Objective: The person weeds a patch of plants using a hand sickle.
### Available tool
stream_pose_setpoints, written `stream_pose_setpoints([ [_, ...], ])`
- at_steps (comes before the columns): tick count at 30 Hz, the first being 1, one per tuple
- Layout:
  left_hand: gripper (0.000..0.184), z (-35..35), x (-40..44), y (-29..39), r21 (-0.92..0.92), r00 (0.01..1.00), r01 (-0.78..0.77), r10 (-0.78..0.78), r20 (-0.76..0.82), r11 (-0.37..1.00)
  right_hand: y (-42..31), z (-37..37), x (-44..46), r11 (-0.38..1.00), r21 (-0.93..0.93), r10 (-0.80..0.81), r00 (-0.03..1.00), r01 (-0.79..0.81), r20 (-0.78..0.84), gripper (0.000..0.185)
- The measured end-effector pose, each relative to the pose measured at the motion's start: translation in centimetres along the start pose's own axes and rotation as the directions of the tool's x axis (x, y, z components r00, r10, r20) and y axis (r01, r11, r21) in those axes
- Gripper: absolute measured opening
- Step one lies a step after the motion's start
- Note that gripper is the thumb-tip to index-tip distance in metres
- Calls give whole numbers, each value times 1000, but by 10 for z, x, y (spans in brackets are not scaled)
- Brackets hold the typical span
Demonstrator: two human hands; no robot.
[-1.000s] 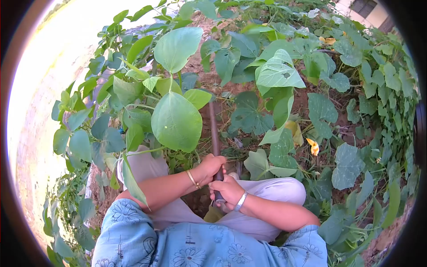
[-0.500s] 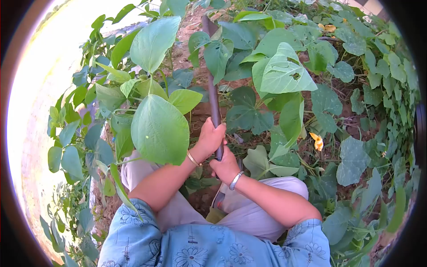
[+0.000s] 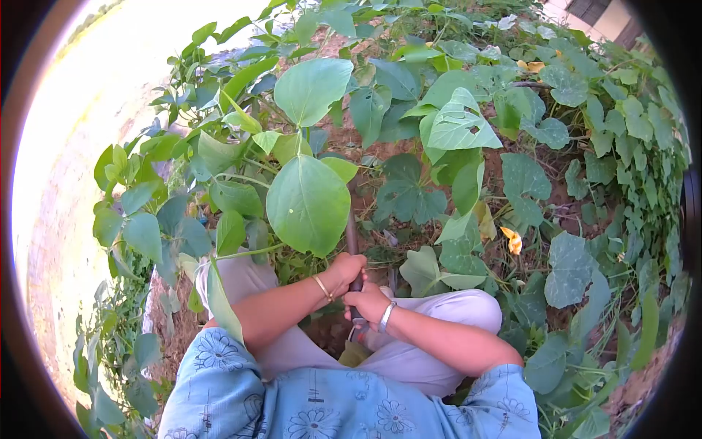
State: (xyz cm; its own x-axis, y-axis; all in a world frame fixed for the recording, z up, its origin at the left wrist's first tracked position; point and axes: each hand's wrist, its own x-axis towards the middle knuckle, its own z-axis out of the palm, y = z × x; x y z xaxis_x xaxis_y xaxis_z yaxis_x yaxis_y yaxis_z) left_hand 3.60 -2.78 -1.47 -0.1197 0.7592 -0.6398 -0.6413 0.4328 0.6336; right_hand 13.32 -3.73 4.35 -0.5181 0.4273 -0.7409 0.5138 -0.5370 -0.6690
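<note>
A dark rod-like handle (image 3: 352,235) runs away from my body between the plants, its far end hidden by leaves. Around it, my left hand (image 3: 346,272) is closed, with a gold-coloured bangle on that wrist. Just nearer my body, my right hand (image 3: 368,301) grips the same handle, a silver bangle at its wrist. A large green leaf (image 3: 308,206) hangs just beyond my left hand and covers part of the handle.
Broad-leaved plants (image 3: 409,192) surround me ahead and on both sides. An orange-yellow flower (image 3: 512,241) is to the right. My bent knees (image 3: 464,314) flank the hands. Part of a building (image 3: 592,16) shows at top right.
Half a second ago both hands and the handle were farther forward, with its far part visible above the leaves. Now they are back near my lap, much as one second ago.
</note>
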Motion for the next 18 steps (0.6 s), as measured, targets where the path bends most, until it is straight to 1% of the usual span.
stream_pose_setpoints([
  [1, 9, 1, -6, 3, 1, 1000, -7, 7, 0, 1000, -2, 1, -6, 1000, -2, -6, 1000, 6, 1, 14],
  [3, 9, 2, -17, 7, 31, 1000, 12, -11, -3, 999, -4, 3, -16, 994, 106, -19, 998, 13, 52, 13],
  [4, 9, 3, -21, 10, 30, 1000, 12, -12, -4, 999, -8, 4, -21, 994, 106, -18, 998, 12, 54, 13],
  [6, 9, 5, -27, 20, -30, 998, -15, 17, 55, 999, -17, 5, -27, 984, 175, -40, 995, 24, 89, 13],
  [7, 9, 6, -31, 26, -25, 999, -8, 9, 51, 1000, -19, 5, -28, 983, 184, -37, 995, 19, 91, 13],
  [9, 9, 11, -38, 40, -30, 982, -165, 167, 91, 986, -21, 6, -28, 978, 96, -194, 978, 186, 80, 14],
  [10, 9, 14, -41, 48, -21, 984, -154, 155, 92, 988, -24, 7, -27, 977, 109, -190, 979, 181, 77, 14],
  [12, 11, 21, -42, 65, 83, 939, -343, 341, 34, 936, -30, 7, -23, 916, 48, -400, 916, 399, 13, 21],
  [13, 11, 23, -39, 71, 90, 942, -335, 333, 32, 938, -34, 6, -17, 917, 57, -396, 918, 395, 12, 21],
  [15, 13, 25, -33, 79, 190, 845, -533, 529, 76, 824, -35, 3, -5, 856, -153, -512, 851, 494, -117, 29],
  [16, 13, 27, -28, 80, 193, 848, -528, 524, 79, 827, -30, -1, 6, 859, -148, -508, 853, 490, -122, 29],
  [18, 13, 30, -19, 81, 183, 819, -573, 568, 87, 799, -22, -9, 28, 746, -443, -631, 740, 497, -233, 30],
])
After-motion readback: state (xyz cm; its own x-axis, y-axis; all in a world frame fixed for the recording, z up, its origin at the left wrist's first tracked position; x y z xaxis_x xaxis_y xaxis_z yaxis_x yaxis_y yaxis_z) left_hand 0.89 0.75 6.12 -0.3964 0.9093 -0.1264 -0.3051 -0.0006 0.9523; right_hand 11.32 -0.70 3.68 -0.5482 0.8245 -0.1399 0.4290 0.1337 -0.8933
